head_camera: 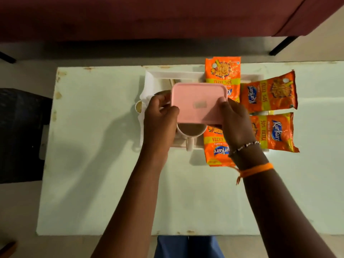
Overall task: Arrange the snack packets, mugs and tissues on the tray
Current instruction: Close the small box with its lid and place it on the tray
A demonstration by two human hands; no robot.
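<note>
A pink square box [199, 103] hovers over the white tray [160, 76], gripped on its left edge by my left hand [160, 118] and on its right edge by my right hand [234, 121]. Under it stands a white mug [190, 132] of brown drink, handle toward me. A second mug [138, 107] shows only its handle at the tray's left, behind my left hand. Several orange snack packets lie on the tray's right side: one at the back [222, 71], two at the right [270, 93] [273, 132], one at the front [216, 148].
The tray sits on a pale table [96, 164] whose far edge is close behind it. A dark red sofa [149, 15] stands beyond the table. A black object [20, 135] lies beside the table's left edge.
</note>
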